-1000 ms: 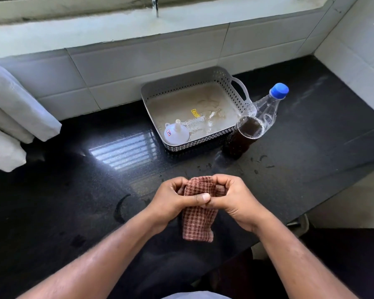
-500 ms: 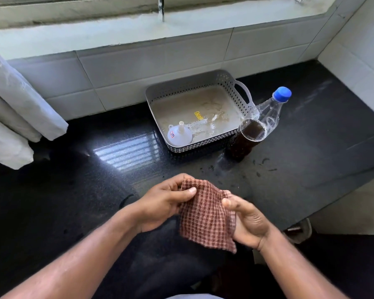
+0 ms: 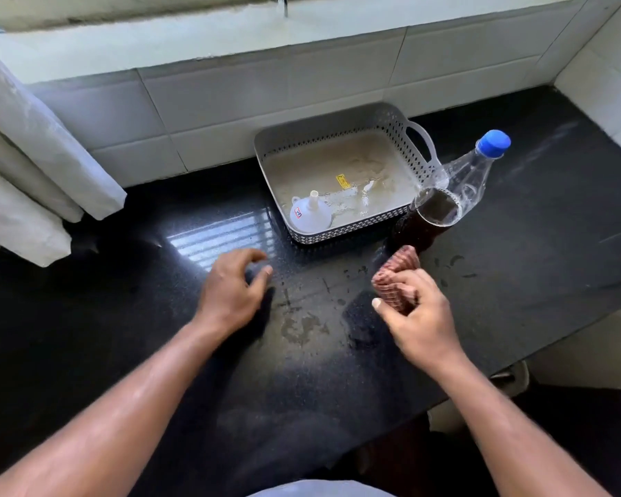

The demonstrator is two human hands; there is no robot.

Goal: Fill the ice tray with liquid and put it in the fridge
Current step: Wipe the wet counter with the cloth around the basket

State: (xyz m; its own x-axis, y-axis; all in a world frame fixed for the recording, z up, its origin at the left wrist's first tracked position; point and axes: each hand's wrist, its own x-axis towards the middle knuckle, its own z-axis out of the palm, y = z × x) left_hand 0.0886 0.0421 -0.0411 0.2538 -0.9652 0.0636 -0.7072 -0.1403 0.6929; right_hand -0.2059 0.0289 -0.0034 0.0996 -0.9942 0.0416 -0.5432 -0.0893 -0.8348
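Two containers on the black table (image 3: 122, 317). First is a grey perforated basket (image 3: 323, 120) against the tiled wall. A white funnel (image 3: 311, 217) sits in its near corner, wide end down and spout up. Beside the funnel lies something clear (image 3: 348, 204), too glassy to tell if it's the ice tray. Second is a clear bottle (image 3: 463, 181) with a blue cap (image 3: 494, 143), just right of the basket by its handle. Dark brown liquid (image 3: 420, 227) fills only its lower part.

For writing, the funnel has a small red-and-blue sticker and there's a yellow label (image 3: 342, 181) on the basket floor, both too small to read.

The right hand (image 3: 416, 317) has its fingers curled round a bunched red checked cloth (image 3: 395, 278), just in front of the bottle. The left hand (image 3: 230, 292) holds nothing, with its fingers loosely bent above the table. Wet smears (image 3: 302, 328) show between the hands.
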